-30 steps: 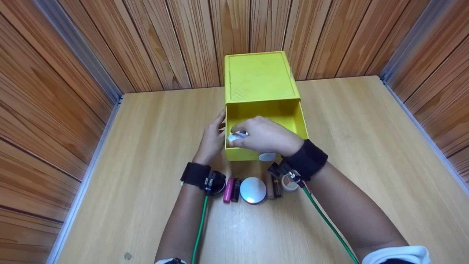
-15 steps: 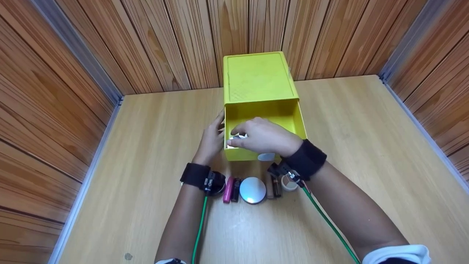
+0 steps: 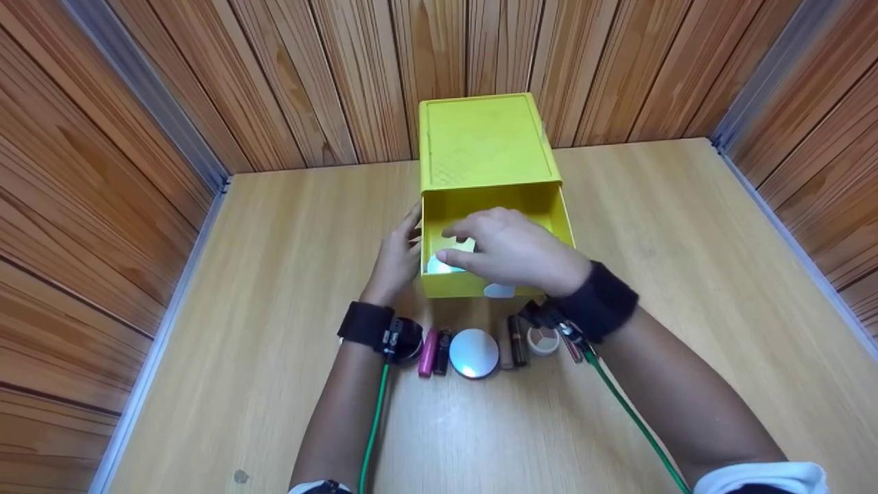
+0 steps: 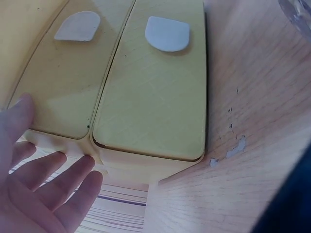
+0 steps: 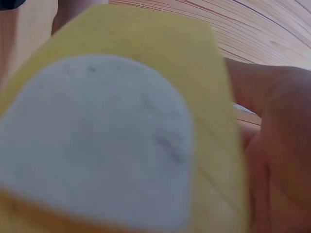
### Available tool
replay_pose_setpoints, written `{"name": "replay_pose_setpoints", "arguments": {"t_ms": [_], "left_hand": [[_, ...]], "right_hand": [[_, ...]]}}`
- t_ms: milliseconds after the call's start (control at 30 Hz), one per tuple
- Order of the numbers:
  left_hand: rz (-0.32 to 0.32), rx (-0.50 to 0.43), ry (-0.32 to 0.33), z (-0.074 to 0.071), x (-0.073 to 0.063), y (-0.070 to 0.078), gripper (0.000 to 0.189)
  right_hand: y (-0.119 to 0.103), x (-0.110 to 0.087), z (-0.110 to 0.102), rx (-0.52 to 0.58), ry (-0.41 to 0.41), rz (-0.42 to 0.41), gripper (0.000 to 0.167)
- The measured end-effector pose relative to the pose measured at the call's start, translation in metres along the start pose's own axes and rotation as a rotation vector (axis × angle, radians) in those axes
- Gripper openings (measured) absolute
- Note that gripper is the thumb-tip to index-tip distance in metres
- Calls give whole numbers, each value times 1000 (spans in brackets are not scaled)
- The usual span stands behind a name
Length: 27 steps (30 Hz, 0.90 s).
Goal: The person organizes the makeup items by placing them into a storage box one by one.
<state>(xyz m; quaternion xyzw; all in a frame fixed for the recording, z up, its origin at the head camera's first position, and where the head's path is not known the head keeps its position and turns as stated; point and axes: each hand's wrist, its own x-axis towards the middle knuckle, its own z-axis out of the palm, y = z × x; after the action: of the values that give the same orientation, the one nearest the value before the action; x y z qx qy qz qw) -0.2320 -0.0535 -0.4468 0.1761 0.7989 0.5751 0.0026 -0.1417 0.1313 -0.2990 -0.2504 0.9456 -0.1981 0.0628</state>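
Note:
A yellow drawer box point(image 3: 488, 140) stands against the back wall with its upper drawer point(image 3: 453, 285) pulled out. My right hand point(image 3: 525, 250) is inside the drawer, thumb and fingers spread apart. Below its thumb a shiny whitish thing point(image 3: 444, 263) lies in the near left corner, partly hidden by the hand. My left hand point(image 3: 396, 257) rests against the drawer's left side; in the left wrist view its thumb point(image 4: 22, 114) lies at the drawer front and its fingers are fairly straight. The right wrist view is mostly filled by the white drawer handle point(image 5: 97, 141).
Before the box lies a row of cosmetics: a pink tube point(image 3: 428, 352), a black tube point(image 3: 443, 353), a round silvery compact point(image 3: 475, 353), a brown tube point(image 3: 506, 351), a dark tube point(image 3: 518, 341) and a white round pot point(image 3: 543, 341). Wooden walls point(image 3: 439, 75) enclose the table.
My right hand has let go of the whitish thing in the drawer's near left corner and moved slightly up and right, its fingers spreading. The left hand stays at the drawer's side.

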Motion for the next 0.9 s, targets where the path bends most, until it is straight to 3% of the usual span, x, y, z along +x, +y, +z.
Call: {"name": "replay_pose_setpoints", "arguments": {"t_ms": [267,700,900], "left_hand": [[15,10,10,1,1,0,62],[9,11,13,1,1,0,63],[7,-9,4,0,1,-2,63]], "right_hand": [[12,-40,-6,-16,292,-189,44],[41,-100,-6,-62,555,-271,33],[57,-126,0,18,636,-206,33]]}}
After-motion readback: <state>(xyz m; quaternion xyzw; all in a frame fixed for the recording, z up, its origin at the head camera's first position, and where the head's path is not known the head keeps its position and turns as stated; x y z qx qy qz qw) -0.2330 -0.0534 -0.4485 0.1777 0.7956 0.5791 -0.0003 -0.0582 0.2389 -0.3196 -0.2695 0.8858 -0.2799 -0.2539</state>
